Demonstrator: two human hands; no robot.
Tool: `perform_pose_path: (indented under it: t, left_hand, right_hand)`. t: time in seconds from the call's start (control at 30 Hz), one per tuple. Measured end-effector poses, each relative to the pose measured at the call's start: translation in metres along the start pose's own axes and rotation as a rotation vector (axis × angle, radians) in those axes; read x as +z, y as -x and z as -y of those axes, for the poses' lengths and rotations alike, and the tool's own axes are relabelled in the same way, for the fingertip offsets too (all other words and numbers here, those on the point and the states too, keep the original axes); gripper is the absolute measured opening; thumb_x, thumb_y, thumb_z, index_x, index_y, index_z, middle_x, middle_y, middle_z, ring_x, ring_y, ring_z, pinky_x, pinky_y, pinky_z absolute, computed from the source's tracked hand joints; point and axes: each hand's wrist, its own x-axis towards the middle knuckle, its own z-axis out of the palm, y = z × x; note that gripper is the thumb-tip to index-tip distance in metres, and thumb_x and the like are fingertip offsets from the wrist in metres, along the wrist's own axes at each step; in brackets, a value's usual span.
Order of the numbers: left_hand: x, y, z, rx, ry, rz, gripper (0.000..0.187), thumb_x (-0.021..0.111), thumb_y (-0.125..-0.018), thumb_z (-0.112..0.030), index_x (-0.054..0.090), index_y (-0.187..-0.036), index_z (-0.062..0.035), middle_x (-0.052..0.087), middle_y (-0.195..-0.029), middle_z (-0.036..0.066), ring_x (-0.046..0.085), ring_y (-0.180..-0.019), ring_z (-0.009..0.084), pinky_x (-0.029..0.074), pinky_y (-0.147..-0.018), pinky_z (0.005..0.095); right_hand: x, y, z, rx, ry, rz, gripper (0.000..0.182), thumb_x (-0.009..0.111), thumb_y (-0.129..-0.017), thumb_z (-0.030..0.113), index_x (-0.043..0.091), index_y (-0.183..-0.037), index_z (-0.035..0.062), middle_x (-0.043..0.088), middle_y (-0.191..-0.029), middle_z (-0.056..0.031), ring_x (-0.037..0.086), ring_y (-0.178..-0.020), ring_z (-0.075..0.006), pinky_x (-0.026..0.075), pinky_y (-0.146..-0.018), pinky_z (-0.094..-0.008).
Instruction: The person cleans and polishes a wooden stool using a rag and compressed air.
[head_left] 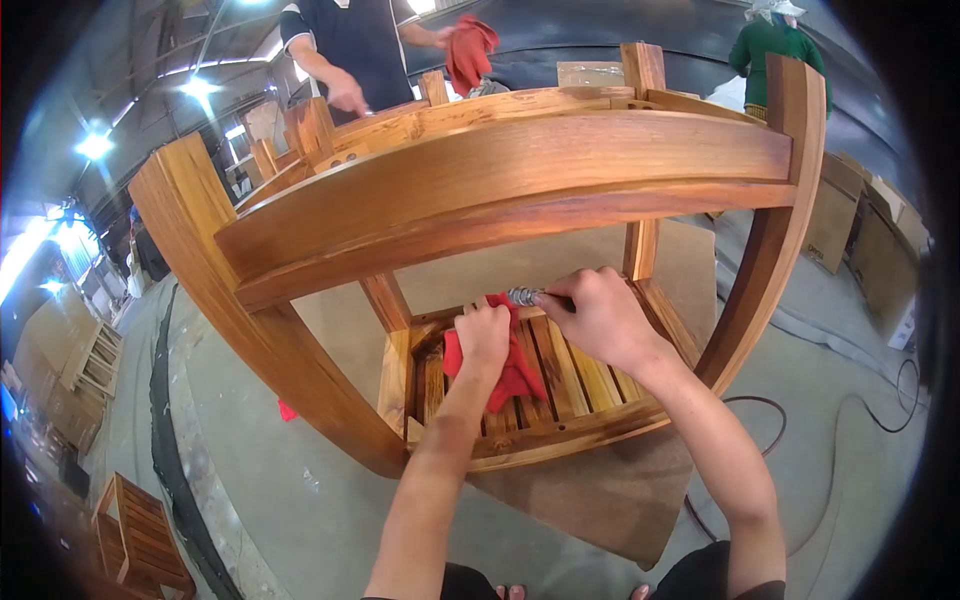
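My left hand point(482, 340) is closed on a red cloth point(517, 375) that lies over the slatted lower shelf point(575, 370) of a wooden furniture frame point(530, 165). Just to its right, my right hand point(605, 318) grips a tool with a silver, ribbed metal end point(524, 297). The tool's metal end points left, close to the top of the cloth, and the fingers hide most of its handle. Both forearms reach in below the frame's curved top rail.
Across the frame stands a person point(360, 50) with a red cloth point(470, 52) in one hand. Another person in green point(780, 65) is at the far right. Cardboard boxes point(835, 215) and a hose point(830, 490) lie right. A slatted wooden piece point(150, 535) stands lower left.
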Motion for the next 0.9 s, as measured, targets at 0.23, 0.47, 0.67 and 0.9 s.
perform_pose_path:
  t: [0.23, 0.47, 0.67, 0.9]
  left_hand:
    - [0.011, 0.019, 0.057, -0.334, -0.463, -0.323, 0.014, 0.063, -0.083, -0.017, 0.076, -0.082, -0.0121, 0.066, -0.089, 0.007, 0.065, -0.087, 0.0255, 0.052, -0.069, 0.0378]
    - [-0.040, 0.009, 0.051, -0.440, -0.123, 0.273, 0.015, 0.065, -0.084, -0.022, 0.077, -0.087, -0.0135, 0.075, -0.093, 0.012, 0.073, -0.092, 0.0260, 0.059, -0.077, 0.0363]
    - [-0.043, 0.000, 0.047, -0.582, 0.010, 0.189, 0.021, 0.068, -0.080, -0.025, 0.076, -0.086, -0.0067, 0.074, -0.091, 0.017, 0.073, -0.087, 0.0327, 0.059, -0.075, 0.0414]
    - [-0.039, -0.016, 0.023, -0.549, 0.147, 0.251, 0.035, 0.066, -0.080, -0.037, 0.076, -0.087, -0.0041, 0.073, -0.088, 0.020, 0.072, -0.088, 0.0368, 0.058, -0.078, 0.0456]
  right_hand:
    - [0.005, 0.006, 0.007, -0.045, 0.035, 0.038, 0.016, 0.068, -0.089, 0.018, 0.076, -0.091, 0.0043, 0.066, -0.075, -0.0222, 0.064, -0.071, -0.0411, 0.053, -0.069, -0.0445]
    - [-0.004, -0.001, 0.012, -0.085, -0.082, -0.028, 0.017, 0.068, -0.089, 0.019, 0.076, -0.087, 0.0035, 0.064, -0.067, -0.0207, 0.064, -0.065, -0.0397, 0.053, -0.067, -0.0452]
    - [-0.013, -0.008, -0.011, 0.045, 0.137, -0.208, 0.024, 0.070, -0.087, 0.023, 0.072, -0.078, 0.0010, 0.064, -0.069, -0.0222, 0.065, -0.070, -0.0407, 0.053, -0.069, -0.0459]
    - [-0.026, -0.024, -0.052, 0.330, 0.087, -0.198, 0.035, 0.069, -0.088, 0.033, 0.068, -0.091, -0.0012, 0.068, -0.092, -0.0252, 0.067, -0.089, -0.0418, 0.054, -0.081, -0.0491]
